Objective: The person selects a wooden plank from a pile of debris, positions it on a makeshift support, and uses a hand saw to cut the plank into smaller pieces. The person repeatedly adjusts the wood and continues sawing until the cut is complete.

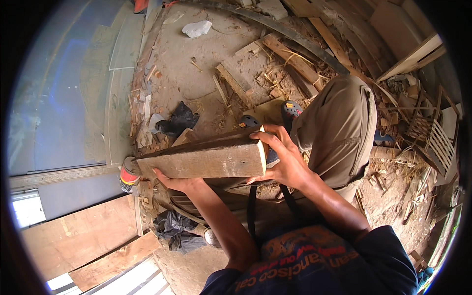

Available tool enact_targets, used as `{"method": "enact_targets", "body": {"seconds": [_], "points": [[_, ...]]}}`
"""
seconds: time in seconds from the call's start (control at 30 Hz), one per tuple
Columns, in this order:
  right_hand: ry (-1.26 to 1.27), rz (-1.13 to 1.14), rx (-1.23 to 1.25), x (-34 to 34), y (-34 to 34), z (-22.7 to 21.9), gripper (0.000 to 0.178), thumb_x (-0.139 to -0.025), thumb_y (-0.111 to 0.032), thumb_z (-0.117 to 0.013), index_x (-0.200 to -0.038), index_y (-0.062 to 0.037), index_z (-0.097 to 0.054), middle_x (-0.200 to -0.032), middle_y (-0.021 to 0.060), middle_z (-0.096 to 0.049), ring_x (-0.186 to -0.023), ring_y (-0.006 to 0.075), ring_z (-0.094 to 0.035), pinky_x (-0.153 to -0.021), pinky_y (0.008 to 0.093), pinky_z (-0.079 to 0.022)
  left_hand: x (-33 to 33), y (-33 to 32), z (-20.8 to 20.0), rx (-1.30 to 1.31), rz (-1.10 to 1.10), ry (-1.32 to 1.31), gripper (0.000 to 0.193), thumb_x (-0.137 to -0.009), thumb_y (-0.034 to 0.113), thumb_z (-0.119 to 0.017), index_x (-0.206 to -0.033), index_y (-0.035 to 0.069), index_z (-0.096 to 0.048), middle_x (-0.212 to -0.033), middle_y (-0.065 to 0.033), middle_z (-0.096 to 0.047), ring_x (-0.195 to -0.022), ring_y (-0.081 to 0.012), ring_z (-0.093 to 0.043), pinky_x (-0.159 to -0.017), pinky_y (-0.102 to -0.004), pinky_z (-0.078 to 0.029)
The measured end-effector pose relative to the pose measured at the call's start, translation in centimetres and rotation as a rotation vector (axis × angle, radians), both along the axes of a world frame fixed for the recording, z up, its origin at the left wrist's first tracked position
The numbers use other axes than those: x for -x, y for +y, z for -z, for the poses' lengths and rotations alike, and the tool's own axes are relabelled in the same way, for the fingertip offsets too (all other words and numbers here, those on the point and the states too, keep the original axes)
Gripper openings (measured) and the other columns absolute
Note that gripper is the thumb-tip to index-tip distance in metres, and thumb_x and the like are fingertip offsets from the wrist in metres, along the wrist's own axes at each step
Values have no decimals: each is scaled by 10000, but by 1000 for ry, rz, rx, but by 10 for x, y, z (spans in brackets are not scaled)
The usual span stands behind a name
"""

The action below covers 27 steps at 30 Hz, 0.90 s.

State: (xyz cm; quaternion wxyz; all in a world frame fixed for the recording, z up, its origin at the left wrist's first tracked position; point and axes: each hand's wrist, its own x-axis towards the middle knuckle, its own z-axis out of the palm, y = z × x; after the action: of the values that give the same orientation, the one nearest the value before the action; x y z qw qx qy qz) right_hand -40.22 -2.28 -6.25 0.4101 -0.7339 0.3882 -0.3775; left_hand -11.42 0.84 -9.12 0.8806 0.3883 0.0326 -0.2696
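A dusty brown dirt floor (169,59), strewn with wood scraps, spreads beneath a rough grey-brown wooden beam (206,163) held in two hands.

The beam is raised crosswise before the person's khaki-brown trousers (339,128); the right hand (287,164) has its grip clamped around the pale right end, digits at the upper and lower edges, while the left hand (182,183) has its grip on the lower edge toward the other end, some fingers hidden underneath. Near the floor's left edge, beside large blue-grey panels (73,93), lies a crumpled black plastic bag (181,120); a jagged white lump (197,29) sits toward the far left corner.
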Motion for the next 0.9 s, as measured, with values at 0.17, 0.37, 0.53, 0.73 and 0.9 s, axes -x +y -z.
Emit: {"method": "enact_targets", "body": {"seconds": [0.17, 0.37, 0.53, 0.73, 0.9], "points": [[-21, -7, -8, 1, 1, 3, 1002, -514, -421, -1002, -1362, -145, -545, -1284, 161, -494, -1136, 319, -569, -937, 434, -532, -2, 2, -1, 1, 38, -26, 582, -938, 496, -531, -1400, 141, -525, -1378, -121, -576, -1260, -361, -555, -1040, -588, -455], [-19, 38, -170, 1, 2, -9, 1098, -499, -442, -1007, -1412, -92, -509, -1209, 141, -498, -1031, 272, -594, -889, 392, -535, -7, 2, -1, 10, 42, -14, 530, -930, 473, -579, -1325, 120, -589, -1309, -109, -623, -1187, -336, -606, -987, -532, -506], [-4, 31, -79, 3, 3, -1, 1080, -498, -443, -1006, -1388, -53, -532, -1166, 137, -503, -987, 269, -602, -859, 383, -538, 6, 0, -9, -36, 22, -12, 520, -929, 468, -581, -1318, 123, -593, -1302, -105, -625, -1186, -337, -604, -988, -536, -501], [-31, 55, -22, 3, 3, 4, 1049, -521, -431, -996, -1379, -31, -544, -1105, 128, -526, -1014, 272, -592, -870, 385, -532, 1, 0, -5, 4, 37, 10, 532, -921, 464, -593, -1325, 118, -585, -1315, -111, -615, -1195, -337, -598, -995, -544, -496], [-21, 53, -88, 2, 3, -13, 1039, -566, -425, -971, -1440, -135, -488, -1202, 159, -510, -1102, 357, -603, -929, 450, -545, 5, 0, -11, -39, 8, 46, 562, -904, 461, -619, -1342, 111, -566, -1324, -132, -604, -1199, -348, -593, -999, -554, -492]]}}
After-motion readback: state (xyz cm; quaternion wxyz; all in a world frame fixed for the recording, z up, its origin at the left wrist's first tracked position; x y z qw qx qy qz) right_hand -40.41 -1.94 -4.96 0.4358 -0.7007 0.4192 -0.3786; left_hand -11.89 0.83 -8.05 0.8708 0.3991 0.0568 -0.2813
